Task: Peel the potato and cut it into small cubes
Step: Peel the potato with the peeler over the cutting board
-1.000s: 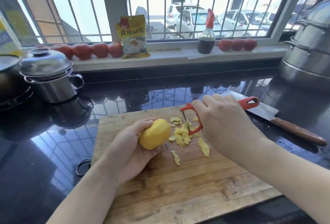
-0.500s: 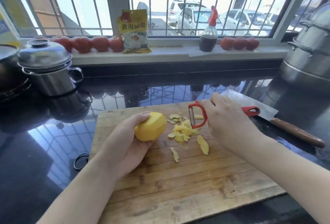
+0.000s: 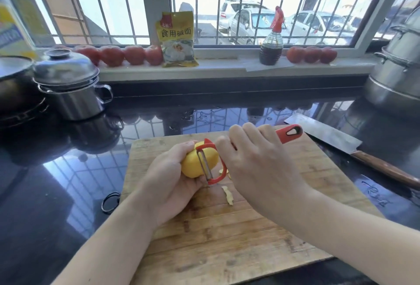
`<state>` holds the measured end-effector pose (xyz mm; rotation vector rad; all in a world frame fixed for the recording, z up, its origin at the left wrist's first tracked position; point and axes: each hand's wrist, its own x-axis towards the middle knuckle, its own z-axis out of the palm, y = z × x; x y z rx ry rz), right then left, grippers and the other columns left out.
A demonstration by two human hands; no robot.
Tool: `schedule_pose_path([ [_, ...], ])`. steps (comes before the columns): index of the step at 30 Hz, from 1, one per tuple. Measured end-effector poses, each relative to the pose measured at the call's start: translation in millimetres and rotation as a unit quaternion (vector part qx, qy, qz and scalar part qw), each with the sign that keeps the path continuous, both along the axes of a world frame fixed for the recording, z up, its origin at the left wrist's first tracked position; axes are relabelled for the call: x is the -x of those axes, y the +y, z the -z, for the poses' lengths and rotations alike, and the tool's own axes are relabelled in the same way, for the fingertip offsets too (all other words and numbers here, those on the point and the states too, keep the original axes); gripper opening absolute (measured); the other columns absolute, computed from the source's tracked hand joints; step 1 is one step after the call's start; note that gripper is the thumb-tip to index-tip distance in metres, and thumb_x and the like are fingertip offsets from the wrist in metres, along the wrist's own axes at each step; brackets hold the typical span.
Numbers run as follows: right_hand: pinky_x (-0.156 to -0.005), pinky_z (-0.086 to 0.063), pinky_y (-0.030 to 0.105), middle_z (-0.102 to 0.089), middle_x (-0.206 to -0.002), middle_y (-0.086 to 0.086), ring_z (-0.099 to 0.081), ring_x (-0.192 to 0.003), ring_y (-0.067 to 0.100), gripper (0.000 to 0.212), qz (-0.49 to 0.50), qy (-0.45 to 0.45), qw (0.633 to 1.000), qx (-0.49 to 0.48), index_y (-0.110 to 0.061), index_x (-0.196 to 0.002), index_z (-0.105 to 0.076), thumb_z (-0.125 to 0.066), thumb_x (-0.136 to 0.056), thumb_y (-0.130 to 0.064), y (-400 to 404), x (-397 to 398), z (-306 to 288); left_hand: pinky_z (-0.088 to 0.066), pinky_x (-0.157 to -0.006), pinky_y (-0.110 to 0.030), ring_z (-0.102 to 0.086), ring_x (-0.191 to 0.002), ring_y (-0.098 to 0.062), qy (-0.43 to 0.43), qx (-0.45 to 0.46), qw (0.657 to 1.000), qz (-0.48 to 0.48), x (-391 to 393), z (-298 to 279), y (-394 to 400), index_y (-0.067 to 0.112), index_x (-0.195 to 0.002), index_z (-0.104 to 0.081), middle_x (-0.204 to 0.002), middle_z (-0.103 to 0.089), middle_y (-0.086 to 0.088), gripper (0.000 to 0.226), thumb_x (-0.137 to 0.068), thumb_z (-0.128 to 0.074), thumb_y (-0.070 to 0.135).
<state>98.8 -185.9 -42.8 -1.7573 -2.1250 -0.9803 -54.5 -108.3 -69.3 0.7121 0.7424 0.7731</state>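
My left hand (image 3: 169, 184) grips a yellow, mostly peeled potato (image 3: 193, 164) just above the wooden cutting board (image 3: 227, 239). A red Y-shaped peeler (image 3: 210, 163) is held in my right hand (image 3: 256, 166), its metal blade lying across the potato's right side and its handle pointing back right. One peel strip (image 3: 228, 195) lies on the board under my right hand; the rest of the peel pile is hidden by that hand. A cleaver (image 3: 329, 136) with a wooden handle rests on the counter right of the board.
The board lies on a glossy black counter (image 3: 56, 194). A lidded steel pot (image 3: 70, 87) stands back left, large steel steamers (image 3: 397, 75) back right. Tomatoes (image 3: 122, 55), a yellow packet (image 3: 176, 39) and a dark sauce bottle (image 3: 271, 44) line the sill. A black ring (image 3: 110, 201) lies left of the board.
My right hand has brought the peeler from over the peel pile leftward onto the potato. My left hand has kept the potato in roughly the same place.
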Motion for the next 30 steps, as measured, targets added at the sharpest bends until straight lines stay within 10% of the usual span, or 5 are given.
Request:
schedule_pose_path([
  [10, -0.066, -0.036, 0.041, -0.044, -0.078, 0.005, -0.033, -0.07, 0.024, 0.024, 0.003, 0.019, 1.0, -0.025, -0.011, -0.087, -0.051, -0.036, -0.09, 0.008, 10.3, -19.0, 8.0, -0.042, -0.07, -0.035, -0.058, -0.078, -0.023, -0.009, 0.008, 0.999, 0.04, -0.6, -6.8, -5.4, -0.001, -0.099, -0.073, -0.093, -0.069, -0.017, 0.03, -0.103, -0.048, 0.015],
  [30, -0.06, -0.046, 0.031, -0.055, -0.079, -0.003, -0.053, -0.067, 0.018, 0.013, 0.161, -0.022, 0.977, 0.138, -0.022, -0.098, -0.061, -0.067, -0.087, -0.018, 2.0, -76.1, -6.4, -0.053, -0.052, -0.026, -0.061, -0.075, -0.027, -0.083, 0.09, 0.989, 0.087, 10.4, -7.7, -1.9, 0.006, -0.121, -0.068, -0.11, -0.064, -0.022, 0.038, -0.1, -0.06, 0.036],
])
